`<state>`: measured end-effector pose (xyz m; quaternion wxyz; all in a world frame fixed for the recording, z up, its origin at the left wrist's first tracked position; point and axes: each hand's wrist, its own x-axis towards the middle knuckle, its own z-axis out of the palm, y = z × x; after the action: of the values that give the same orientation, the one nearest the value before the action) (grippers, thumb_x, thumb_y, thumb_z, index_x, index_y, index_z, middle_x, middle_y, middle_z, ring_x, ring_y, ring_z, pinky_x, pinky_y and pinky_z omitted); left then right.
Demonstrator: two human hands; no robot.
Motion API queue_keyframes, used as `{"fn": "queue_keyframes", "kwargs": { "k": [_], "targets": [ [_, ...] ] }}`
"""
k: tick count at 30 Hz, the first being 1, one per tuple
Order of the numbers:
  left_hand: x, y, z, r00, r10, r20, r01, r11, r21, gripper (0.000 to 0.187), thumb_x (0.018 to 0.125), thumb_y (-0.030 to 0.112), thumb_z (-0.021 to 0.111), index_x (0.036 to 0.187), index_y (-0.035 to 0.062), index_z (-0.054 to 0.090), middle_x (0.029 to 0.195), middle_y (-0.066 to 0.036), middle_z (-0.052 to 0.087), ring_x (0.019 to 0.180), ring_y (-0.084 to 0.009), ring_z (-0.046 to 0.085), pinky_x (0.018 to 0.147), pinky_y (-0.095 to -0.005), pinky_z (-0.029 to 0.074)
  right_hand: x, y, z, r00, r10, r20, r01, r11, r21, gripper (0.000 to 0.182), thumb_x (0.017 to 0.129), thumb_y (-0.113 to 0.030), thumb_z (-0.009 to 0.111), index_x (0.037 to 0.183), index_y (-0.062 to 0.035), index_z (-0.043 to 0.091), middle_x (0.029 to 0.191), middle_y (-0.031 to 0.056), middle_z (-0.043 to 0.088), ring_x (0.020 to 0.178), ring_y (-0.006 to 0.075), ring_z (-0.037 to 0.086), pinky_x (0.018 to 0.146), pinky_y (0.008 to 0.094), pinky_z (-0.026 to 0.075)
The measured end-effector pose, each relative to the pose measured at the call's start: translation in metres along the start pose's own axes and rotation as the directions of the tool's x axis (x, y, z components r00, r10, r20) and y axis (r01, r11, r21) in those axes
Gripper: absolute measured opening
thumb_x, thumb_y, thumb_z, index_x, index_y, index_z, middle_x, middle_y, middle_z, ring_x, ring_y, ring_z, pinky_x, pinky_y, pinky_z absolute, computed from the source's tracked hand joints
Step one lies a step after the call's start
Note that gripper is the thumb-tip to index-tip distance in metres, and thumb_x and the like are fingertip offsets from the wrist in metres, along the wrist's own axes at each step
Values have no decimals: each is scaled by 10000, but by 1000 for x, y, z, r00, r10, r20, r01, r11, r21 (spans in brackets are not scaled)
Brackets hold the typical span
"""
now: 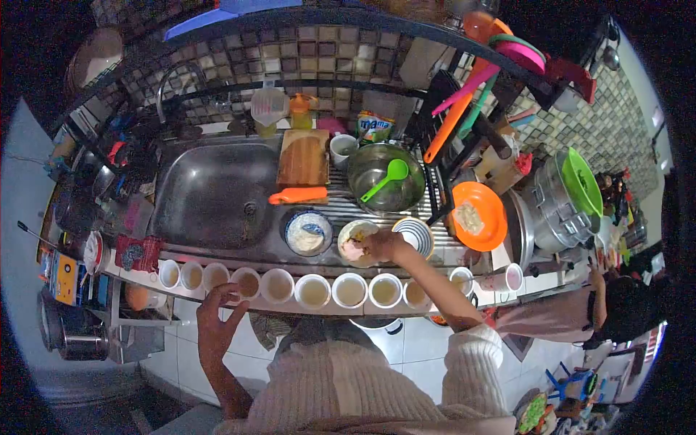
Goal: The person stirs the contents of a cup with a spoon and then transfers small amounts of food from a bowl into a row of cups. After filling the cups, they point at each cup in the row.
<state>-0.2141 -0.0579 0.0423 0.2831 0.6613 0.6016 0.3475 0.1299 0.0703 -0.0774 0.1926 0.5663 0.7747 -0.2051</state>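
Observation:
My right hand (386, 247) reaches over the edge of a pale bowl (344, 255). Its fingers are bunched together inside, among pinkish and yellow-brown contents; whatever they hold is hidden. My left hand (217, 308) is at the near edge of the counter, thumb and fingers apart, its fingertips at the side of a white cup (246, 283). Along that edge stands a row of several white cups, one of them a cup (314, 291) with pale brownish liquid. Left of the pale bowl is a patterned bowl (308, 233) of white stuff with a blue spoon (313, 229) in it.
Behind the bowls are a metal bowl (362, 174) with a green ladle (388, 178), a wooden board (304, 159) and an orange-handled tool (298, 195). A sink (210, 192) lies left. A striped bowl (416, 235), orange plate (493, 217) and steel pots (558, 206) stand right.

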Motion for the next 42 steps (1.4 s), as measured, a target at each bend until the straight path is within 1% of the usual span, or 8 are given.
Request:
{"fn": "queue_keyframes", "kwargs": {
  "k": [7, 9, 12, 16, 19, 21, 26, 42],
  "targets": [
    [9, -2, -14, 999, 41, 35, -40, 999, -11, 308, 697, 111, 651, 965, 31, 522, 895, -100, 573, 798, -197, 571, 736, -316, 440, -1, 40, 18, 908, -350, -229, 373, 925, 65, 282, 787, -152, 459, 1055, -134, 545, 1012, 83, 580, 798, 244, 581, 720, 328, 451],
    [13, -9, -20, 1000, 13, 18, -12, 999, -52, 288, 717, 94, 633, 971, 22, 517, 911, -78, 565, 826, -167, 558, 762, -303, 435, -49, 25, -9, 869, -190, -457, 448, 693, 564, 282, 784, -90, 454, 1051, -111, 543, 853, 42, 591, 676, 141, 550, 594, 254, 432],
    [15, -24, -30, 998, 43, -35, -46, 996, -77, 257, 743, 70, 605, 979, 18, 517, 927, -61, 552, 849, -141, 540, 776, -286, 427, -108, 19, -21, 956, 29, -293, 273, 286, 919, 269, 777, -68, 478, 1034, -87, 555, 903, 32, 584, 837, 106, 514, 737, 236, 408],
    [25, -36, -35, 999, 33, -22, -36, 993, -113, 231, 777, 65, 564, 996, 13, 508, 955, -70, 531, 876, -151, 524, 781, -277, 416, -178, 5, -17, 923, 247, -294, 252, 189, 949, 241, 813, -76, 466, 1040, -60, 545, 988, 8, 567, 907, 81, 483, 781, 223, 379],
    [32, -52, -34, 996, 70, -61, -80, 980, -182, 252, 789, 107, 561, 1010, 3, 497, 971, -79, 528, 892, -156, 517, 789, -282, 411, -188, 20, 38, 684, 420, -597, 356, 522, 775, 273, 799, 5, 426, 1029, -60, 557, 733, -28, 456, 592, 39, 388, 497, 172, 315],
    [41, -60, -31, 995, 85, -48, -95, 958, -271, 300, 791, 153, 568, 1039, 2, 489, 973, -81, 528, 898, -155, 511, 804, -284, 400, -199, 16, 50, 583, 524, -621, 94, 716, 692, 275, 784, 47, 412, 984, -47, 576, 725, 19, 465, 621, 82, 417, 540, 201, 342],
    [57, -59, -28, 1000, -11, 3, 11, 928, -372, 336, 792, 150, 565, 1081, 3, 476, 979, -89, 529, 904, -169, 512, 821, -287, 390, -202, -17, 83, 232, 644, -729, -47, 756, 653, 360, 642, 100, 437, 940, -32, 589, 684, 52, 388, 621, 167, 420, 569, 250, 357],
    [86, -92, -27, 994, 90, -63, -108, 898, -427, 428, 810, 238, 533, 1150, 1, 425, 991, -100, 529, 894, -163, 511, 779, -276, 413, -180, -43, 120, 78, 707, -703, -65, 707, 704, 366, 662, 101, 431, 955, -48, 594, 709, 56, 350, 667, 164, 390, 601, 234, 345]
  ]
}}
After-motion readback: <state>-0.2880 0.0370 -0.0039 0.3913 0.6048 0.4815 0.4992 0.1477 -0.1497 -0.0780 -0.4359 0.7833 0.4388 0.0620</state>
